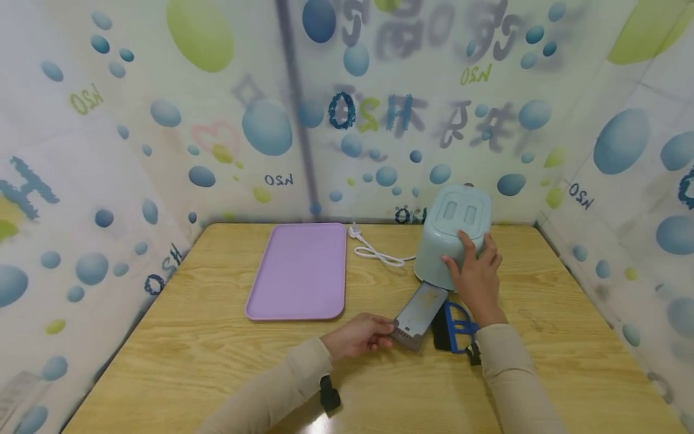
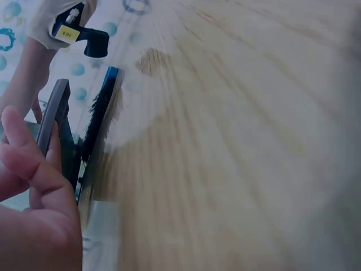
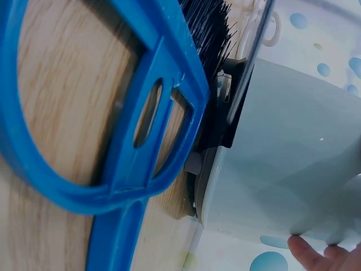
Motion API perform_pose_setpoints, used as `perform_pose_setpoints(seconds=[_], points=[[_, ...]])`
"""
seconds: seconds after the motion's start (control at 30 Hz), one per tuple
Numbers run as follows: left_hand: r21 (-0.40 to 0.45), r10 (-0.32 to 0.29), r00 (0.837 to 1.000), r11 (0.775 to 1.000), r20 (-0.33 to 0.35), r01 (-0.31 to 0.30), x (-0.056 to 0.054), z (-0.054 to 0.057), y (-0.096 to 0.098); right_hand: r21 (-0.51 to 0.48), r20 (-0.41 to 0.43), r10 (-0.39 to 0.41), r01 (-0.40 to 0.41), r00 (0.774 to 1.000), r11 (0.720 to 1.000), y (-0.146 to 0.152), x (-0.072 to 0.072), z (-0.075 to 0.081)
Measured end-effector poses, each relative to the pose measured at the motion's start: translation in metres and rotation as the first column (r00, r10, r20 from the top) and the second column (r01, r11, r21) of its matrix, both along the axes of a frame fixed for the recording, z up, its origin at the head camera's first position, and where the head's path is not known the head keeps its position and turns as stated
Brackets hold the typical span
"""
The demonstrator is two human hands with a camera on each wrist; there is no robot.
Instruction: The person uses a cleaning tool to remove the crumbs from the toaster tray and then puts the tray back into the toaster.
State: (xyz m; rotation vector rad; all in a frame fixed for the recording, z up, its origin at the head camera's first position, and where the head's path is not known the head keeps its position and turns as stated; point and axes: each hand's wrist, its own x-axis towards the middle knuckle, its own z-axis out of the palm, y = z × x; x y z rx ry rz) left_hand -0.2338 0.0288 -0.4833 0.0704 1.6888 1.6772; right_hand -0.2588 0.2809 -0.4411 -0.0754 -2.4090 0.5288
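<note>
A pale blue toaster [image 1: 451,238] with two covered slots on its top stands at the back right of the table. My right hand [image 1: 477,277] holds it, thumb and fingers spread over its near side and upper edge; two fingertips [image 3: 304,251] touch its pale wall in the right wrist view. A metal crumb tray [image 1: 423,307] with a dark end sticks out from the toaster's base toward me. My left hand [image 1: 362,336] pinches the tray's dark end at its left corner. In the left wrist view this dark edge [image 2: 54,110] shows beside the fingers.
A blue-handled brush [image 1: 461,328] with black bristles lies beside the crumb tray, below my right hand. A lilac tray [image 1: 300,271] rests at the back left of the wooden table [image 1: 217,349]. Between it and the toaster lies a white cord with plug [image 1: 379,256].
</note>
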Motion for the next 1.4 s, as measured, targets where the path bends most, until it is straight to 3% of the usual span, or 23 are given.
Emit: perform_pose_setpoints(seconds=[0.43, 0.73, 1.4], points=[[-0.014, 0.008, 1.000, 1.000, -0.010, -0.008, 0.004, 0.000, -0.018, 0.014, -0.038, 0.012, -0.011, 0.999, 1.000, 0.001, -0.001, 0.000], [-0.018, -0.014, 1.000, 1.000, -0.020, 0.014, 0.010, 0.006, -0.024, 0.014, -0.030, 0.008, -0.008, 1.000, 1.000, 0.001, -0.002, 0.000], [0.026, -0.018, 0.999, 0.999, -0.038, 0.019, 0.013, 0.003, -0.046, -0.007, 0.033, -0.001, 0.002, 0.999, 1.000, 0.000, -0.001, 0.000]])
